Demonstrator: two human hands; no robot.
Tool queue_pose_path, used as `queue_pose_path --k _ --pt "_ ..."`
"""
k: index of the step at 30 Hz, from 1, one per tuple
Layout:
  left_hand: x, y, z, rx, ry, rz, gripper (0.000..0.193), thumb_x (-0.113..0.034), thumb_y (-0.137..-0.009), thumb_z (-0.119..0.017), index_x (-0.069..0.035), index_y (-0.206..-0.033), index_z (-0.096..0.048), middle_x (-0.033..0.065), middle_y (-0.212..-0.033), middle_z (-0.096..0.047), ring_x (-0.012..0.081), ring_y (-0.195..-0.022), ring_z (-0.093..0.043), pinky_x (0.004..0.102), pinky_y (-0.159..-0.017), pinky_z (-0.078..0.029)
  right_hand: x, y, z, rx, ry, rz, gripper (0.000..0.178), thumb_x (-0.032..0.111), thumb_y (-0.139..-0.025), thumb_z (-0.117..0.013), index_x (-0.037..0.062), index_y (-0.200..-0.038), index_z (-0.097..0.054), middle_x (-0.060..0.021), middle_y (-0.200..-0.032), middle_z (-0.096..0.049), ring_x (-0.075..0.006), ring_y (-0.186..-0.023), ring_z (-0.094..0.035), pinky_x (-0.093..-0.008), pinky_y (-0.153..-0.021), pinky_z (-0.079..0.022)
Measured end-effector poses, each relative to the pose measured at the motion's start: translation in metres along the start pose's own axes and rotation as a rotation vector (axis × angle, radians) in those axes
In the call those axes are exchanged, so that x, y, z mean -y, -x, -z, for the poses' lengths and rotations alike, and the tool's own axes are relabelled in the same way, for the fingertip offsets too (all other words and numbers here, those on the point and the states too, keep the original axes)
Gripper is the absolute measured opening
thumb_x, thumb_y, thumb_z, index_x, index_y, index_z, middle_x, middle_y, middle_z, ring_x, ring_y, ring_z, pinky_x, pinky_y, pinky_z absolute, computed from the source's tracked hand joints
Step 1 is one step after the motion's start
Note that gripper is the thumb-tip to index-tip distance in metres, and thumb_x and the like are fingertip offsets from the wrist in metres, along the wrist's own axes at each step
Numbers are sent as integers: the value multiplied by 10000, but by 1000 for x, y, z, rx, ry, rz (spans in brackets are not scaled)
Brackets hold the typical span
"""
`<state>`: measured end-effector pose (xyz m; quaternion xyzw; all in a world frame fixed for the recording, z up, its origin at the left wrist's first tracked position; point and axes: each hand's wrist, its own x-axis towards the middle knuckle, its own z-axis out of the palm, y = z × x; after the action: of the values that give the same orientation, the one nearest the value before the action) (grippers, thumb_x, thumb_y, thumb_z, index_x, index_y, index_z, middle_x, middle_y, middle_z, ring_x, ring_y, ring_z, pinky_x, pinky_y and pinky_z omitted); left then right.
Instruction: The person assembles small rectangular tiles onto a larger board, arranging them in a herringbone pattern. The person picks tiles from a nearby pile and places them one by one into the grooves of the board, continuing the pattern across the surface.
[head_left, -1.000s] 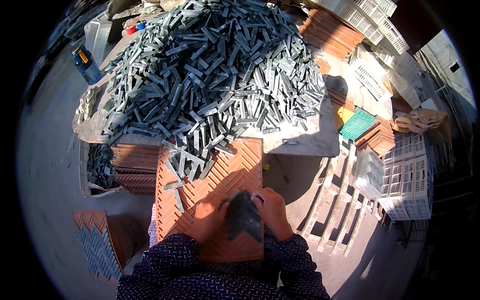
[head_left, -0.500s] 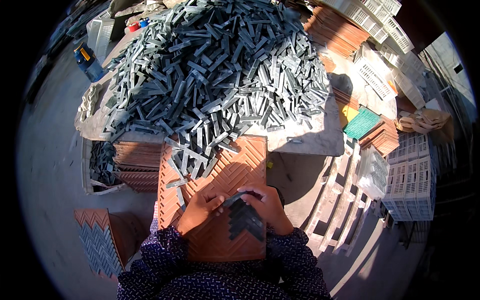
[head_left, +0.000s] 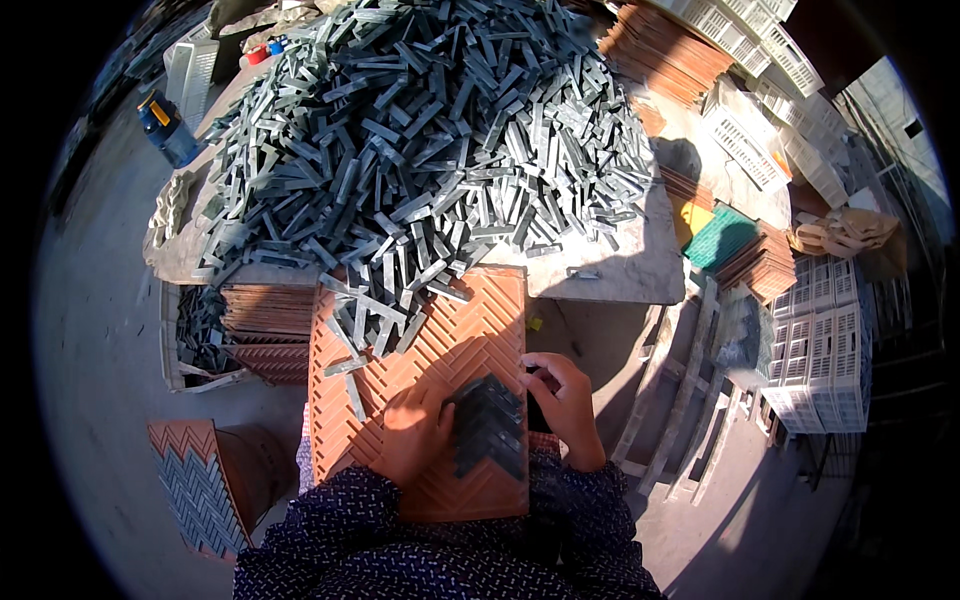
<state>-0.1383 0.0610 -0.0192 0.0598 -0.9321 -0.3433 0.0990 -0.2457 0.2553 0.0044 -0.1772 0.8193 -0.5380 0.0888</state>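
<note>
A terracotta-coloured mould board [head_left: 420, 490] with herringbone grooves lies in front of me. Dark grey stone strips [head_left: 490, 428] fill some grooves at its right side in a chevron pattern. My left hand [head_left: 413, 432] rests on the board just left of these strips, its fingers stretched out and apparently holding nothing. Beside the board's right edge is my right hand [head_left: 565, 405], fingers curled and thumb near the index finger; whatever is between them, if anything, I cannot make out. Loose grey strips [head_left: 385, 310] lie on the board's far left part.
A large heap of grey strips [head_left: 400, 130] covers the table [head_left: 620, 275] beyond the board. A filled herringbone board [head_left: 200, 480] stands low at left. Wooden pallets [head_left: 665, 390], white crates [head_left: 815, 350] and stacked boards [head_left: 755, 265] are at right. A blue bottle [head_left: 170, 135] stands far left.
My right hand has moved away from the strips to the board's right edge. The strip that was between both hands now lies in the pattern. My left hand has flattened onto the board.
</note>
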Motion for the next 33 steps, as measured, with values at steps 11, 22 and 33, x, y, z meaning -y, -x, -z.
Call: queue_pose_path --k 11,22,33 --pt "-8 -10 1 34 -3 -8 162 -109 -781 -667 -40 -911 -599 140 -838 -592 345 -789 -597 428 -668 -493 1 20 -15 70 314 186 237 12 -785 -661 30 -1021 -662 -148 -972 -634 -299 -848 -631 -341 -759 -511" --pt "1 -22 -5 67 107 -117 156 -55 -799 -608 -22 -952 -604 154 -878 -602 350 -830 -595 427 -711 -487 8 13 -18 100 350 163 226 -22 -772 -645 30 -991 -670 -147 -919 -631 -329 -838 -623 -363 -749 -508" --pt "-3 -15 -6 75 19 -40 191 -128 -795 -659 -70 -963 -590 135 -917 -610 361 -833 -605 448 -686 -499 -3 -22 -41 107 328 233 105 30 -765 -675 35 -867 -654 -126 -851 -649 -313 -808 -629 -369 -705 -504"
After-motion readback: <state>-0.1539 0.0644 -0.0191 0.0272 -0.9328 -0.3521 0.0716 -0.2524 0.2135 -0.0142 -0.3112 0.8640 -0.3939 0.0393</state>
